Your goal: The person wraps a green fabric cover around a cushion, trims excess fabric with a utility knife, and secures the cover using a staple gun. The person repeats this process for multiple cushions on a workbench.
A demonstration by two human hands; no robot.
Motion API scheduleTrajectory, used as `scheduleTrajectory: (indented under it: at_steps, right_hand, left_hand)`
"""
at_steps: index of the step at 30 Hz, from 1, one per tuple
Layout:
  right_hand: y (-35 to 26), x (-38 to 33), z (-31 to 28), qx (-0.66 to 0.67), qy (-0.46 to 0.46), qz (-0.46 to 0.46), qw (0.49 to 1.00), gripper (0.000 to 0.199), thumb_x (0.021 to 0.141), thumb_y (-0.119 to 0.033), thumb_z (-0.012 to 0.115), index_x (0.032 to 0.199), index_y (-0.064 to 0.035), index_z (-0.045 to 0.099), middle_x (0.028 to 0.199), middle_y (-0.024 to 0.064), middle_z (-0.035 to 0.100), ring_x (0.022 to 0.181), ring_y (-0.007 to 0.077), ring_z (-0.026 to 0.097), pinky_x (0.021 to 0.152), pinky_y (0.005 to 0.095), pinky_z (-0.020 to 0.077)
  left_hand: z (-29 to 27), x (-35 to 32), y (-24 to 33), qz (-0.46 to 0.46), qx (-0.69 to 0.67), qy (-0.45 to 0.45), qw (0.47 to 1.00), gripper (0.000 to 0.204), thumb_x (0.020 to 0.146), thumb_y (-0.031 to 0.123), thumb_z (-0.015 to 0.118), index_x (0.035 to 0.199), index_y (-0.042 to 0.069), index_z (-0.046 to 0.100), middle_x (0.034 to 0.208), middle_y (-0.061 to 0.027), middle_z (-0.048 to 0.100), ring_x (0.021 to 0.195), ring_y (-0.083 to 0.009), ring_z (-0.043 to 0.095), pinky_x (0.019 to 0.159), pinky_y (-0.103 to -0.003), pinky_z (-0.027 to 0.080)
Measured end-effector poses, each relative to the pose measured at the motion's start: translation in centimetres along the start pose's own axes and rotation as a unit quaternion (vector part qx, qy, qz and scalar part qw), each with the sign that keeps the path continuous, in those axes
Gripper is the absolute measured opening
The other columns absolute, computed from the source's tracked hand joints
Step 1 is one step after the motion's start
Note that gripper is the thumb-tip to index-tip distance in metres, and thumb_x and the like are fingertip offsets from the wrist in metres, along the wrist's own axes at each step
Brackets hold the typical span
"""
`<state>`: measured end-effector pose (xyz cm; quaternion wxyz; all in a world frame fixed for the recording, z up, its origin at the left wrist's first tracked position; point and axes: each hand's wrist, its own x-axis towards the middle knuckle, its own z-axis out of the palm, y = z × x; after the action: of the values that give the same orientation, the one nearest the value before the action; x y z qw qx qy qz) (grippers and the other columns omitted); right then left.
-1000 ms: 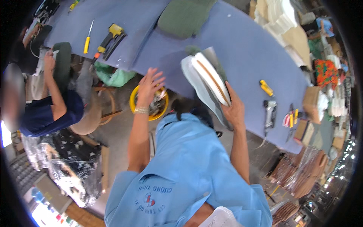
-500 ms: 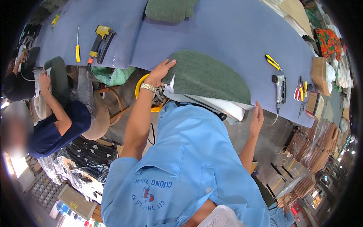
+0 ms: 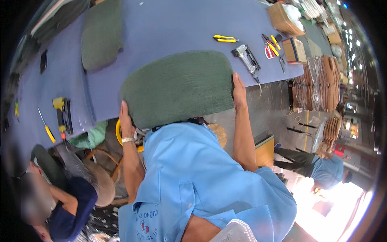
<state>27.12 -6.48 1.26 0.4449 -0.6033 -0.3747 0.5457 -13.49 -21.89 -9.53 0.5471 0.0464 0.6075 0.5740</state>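
A dark green upholstered seat pad (image 3: 177,86) lies broad side up at the near edge of the table, in front of my body. My left hand (image 3: 126,117) presses against its left end, thumb side up, a metal watch on the wrist. At the opposite end my right hand (image 3: 239,90) presses flat fingers along the edge, so the pad is held between both palms. The underside is hidden. Just beyond my right hand lies a silver air stapler (image 3: 246,60) with a hose.
On the blue-grey table (image 3: 169,24) are a second green pad (image 3: 101,36), a yellow cutter knife (image 3: 225,38), pliers (image 3: 271,49), a small box (image 3: 294,51), a yellow stapler (image 3: 63,115) and a screwdriver (image 3: 49,133). A co-worker (image 3: 72,201) sits at left; another person (image 3: 322,169) stands behind right.
The view has swung, so the table things sit further left. The pad has turned from showing its white underside to lying green face up. My right hand has come against its right end.
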Motion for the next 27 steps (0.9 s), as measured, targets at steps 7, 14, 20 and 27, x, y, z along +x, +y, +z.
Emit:
scheduleTrajectory:
  at_steps: [7,14,20,27]
  right_hand:
    - [1.0,7.9,-0.6,-0.27,0.052,-0.164,0.947,0.043,0.101,-0.036,0.065,0.126,-0.0009,0.069,0.112,0.0105,0.074,0.104,0.0218,0.068,0.093,0.0343,0.0518]
    - [14.3,1.6,-6.6,-0.295,-0.045,0.046,0.953,0.039,0.099,-0.031,0.069,0.128,-0.0037,0.069,0.106,0.0076,0.074,0.093,0.0168,0.069,0.08,0.0303,0.0542]
    - [11.6,-1.4,-10.4,-0.266,-0.056,0.16,0.949,0.04,0.101,-0.031,0.067,0.132,-0.0054,0.066,0.114,0.0069,0.072,0.093,0.0158,0.069,0.077,0.0301,0.0552]
    - [8.8,13.1,-12.7,-0.357,-0.013,-0.079,0.931,0.044,0.097,-0.028,0.07,0.13,0.0011,0.066,0.109,0.0115,0.074,0.097,0.0178,0.069,0.081,0.0301,0.0548]
  left_hand:
    - [2.1,2.3,-0.4,0.037,-0.035,0.022,0.998,0.075,0.102,0.055,0.06,0.149,-0.003,0.047,0.149,-0.0177,0.053,0.132,-0.0282,0.056,0.11,-0.038,0.046]
    - [-1.1,3.8,-3.7,0.056,0.029,-0.002,0.998,0.081,0.097,0.049,0.072,0.149,-0.006,0.046,0.143,-0.0143,0.058,0.127,-0.0222,0.055,0.112,-0.033,0.04]
    - [2.4,2.3,0.7,-0.051,-0.057,0.041,0.996,0.082,0.096,0.055,0.07,0.142,-0.01,0.051,0.136,-0.0173,0.063,0.124,-0.0241,0.06,0.105,-0.035,0.047]
    - [7.0,-0.2,0.9,-0.012,-0.154,-0.031,0.987,0.072,0.095,0.043,0.074,0.145,-0.004,0.051,0.136,-0.0167,0.064,0.119,-0.029,0.065,0.099,-0.043,0.054]
